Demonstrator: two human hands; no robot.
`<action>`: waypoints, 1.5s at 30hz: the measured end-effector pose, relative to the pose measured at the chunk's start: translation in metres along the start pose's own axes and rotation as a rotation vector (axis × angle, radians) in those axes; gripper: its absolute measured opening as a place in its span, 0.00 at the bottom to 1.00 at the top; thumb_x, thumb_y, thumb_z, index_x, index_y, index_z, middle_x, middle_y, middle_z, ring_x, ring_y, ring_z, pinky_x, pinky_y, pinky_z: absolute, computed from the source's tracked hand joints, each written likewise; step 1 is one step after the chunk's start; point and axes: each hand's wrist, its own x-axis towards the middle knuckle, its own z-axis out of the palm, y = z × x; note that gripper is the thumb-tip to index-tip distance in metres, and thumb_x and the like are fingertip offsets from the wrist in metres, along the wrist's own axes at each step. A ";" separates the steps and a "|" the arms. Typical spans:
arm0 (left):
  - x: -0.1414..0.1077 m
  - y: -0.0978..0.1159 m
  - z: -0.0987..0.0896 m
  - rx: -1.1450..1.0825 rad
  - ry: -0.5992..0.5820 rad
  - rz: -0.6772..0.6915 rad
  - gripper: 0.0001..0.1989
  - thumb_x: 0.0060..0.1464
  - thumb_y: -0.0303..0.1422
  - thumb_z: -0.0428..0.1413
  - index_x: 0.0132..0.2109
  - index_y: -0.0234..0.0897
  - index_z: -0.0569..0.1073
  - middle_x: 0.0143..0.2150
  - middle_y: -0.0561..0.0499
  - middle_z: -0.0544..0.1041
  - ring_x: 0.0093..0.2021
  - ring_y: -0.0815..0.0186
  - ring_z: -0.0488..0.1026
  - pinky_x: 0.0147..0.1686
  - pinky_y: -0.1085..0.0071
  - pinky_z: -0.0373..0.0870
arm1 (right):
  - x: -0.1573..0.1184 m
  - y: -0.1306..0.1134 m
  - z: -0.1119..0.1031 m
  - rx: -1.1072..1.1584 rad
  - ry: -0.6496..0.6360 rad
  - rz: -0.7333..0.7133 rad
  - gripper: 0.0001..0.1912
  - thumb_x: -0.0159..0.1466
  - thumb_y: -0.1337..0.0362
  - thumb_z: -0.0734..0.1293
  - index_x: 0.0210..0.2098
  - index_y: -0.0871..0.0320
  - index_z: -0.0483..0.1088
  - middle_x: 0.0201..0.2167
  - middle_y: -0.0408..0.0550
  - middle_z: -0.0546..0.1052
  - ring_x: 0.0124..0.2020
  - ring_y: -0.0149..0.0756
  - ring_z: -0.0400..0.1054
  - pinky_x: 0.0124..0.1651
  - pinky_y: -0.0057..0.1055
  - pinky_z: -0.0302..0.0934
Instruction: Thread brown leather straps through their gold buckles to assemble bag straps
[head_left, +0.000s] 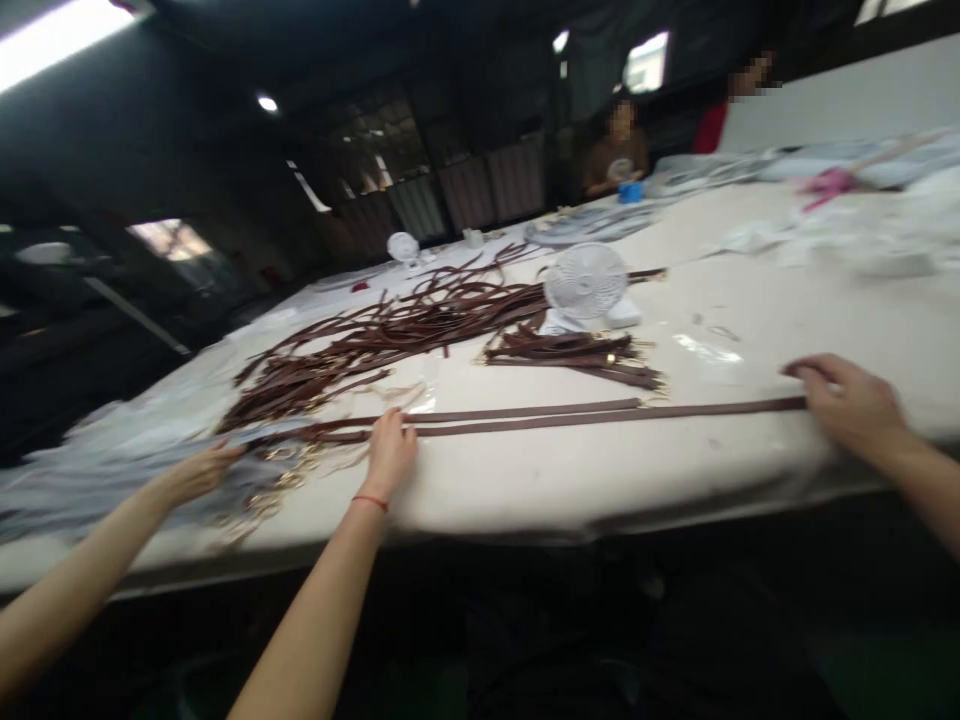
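Observation:
Two long brown leather straps lie side by side along the near part of the table, one reaching farther right. My left hand, with a red cord at the wrist, is closed over both straps near their left part. At the far right, my right hand pinches the end of the longer strap just above the tabletop. Gold-coloured metal rings and clasps lie left of my left hand, blurred. Behind the straps is a short bundle of brown straps with gold-coloured ends.
Another person's hand reaches in at left, by grey material. A large heap of brown straps covers the middle of the pale table. A white fan stands behind. Clear plastic lies at right; a person sits beyond.

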 end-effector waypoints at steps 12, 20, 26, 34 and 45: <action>-0.018 0.074 0.063 0.016 -0.029 0.432 0.17 0.61 0.41 0.43 0.45 0.36 0.69 0.51 0.40 0.72 0.53 0.52 0.68 0.54 0.54 0.63 | 0.037 0.045 -0.015 0.338 0.440 0.045 0.07 0.56 0.71 0.57 0.32 0.57 0.66 0.26 0.45 0.73 0.31 0.34 0.71 0.42 0.34 0.67; -0.029 0.081 0.060 0.015 -0.031 0.365 0.13 0.62 0.34 0.44 0.48 0.36 0.69 0.53 0.41 0.71 0.55 0.54 0.66 0.55 0.56 0.62 | 0.011 0.023 0.024 0.380 0.113 0.022 0.06 0.58 0.65 0.62 0.33 0.56 0.71 0.29 0.48 0.75 0.33 0.40 0.71 0.44 0.40 0.65; -0.037 0.085 0.058 0.008 0.023 0.325 0.11 0.62 0.31 0.46 0.49 0.36 0.68 0.52 0.40 0.71 0.56 0.55 0.65 0.56 0.56 0.61 | 0.004 -0.019 0.102 0.075 -0.338 -0.190 0.10 0.61 0.58 0.62 0.39 0.53 0.71 0.37 0.48 0.77 0.38 0.43 0.72 0.42 0.38 0.64; -0.040 0.086 0.056 -0.034 0.085 0.300 0.09 0.63 0.30 0.45 0.47 0.36 0.67 0.50 0.43 0.71 0.54 0.58 0.65 0.54 0.57 0.62 | 0.015 -0.085 0.211 -0.284 -0.639 -0.611 0.16 0.66 0.64 0.59 0.50 0.63 0.70 0.50 0.56 0.74 0.50 0.47 0.67 0.55 0.41 0.60; -0.041 0.085 0.048 -0.141 0.016 0.251 0.07 0.63 0.30 0.46 0.46 0.37 0.67 0.48 0.46 0.72 0.51 0.60 0.67 0.52 0.61 0.64 | -0.051 -0.117 0.318 -0.360 -0.791 -0.781 0.17 0.66 0.62 0.62 0.52 0.62 0.69 0.56 0.58 0.69 0.58 0.52 0.60 0.59 0.47 0.53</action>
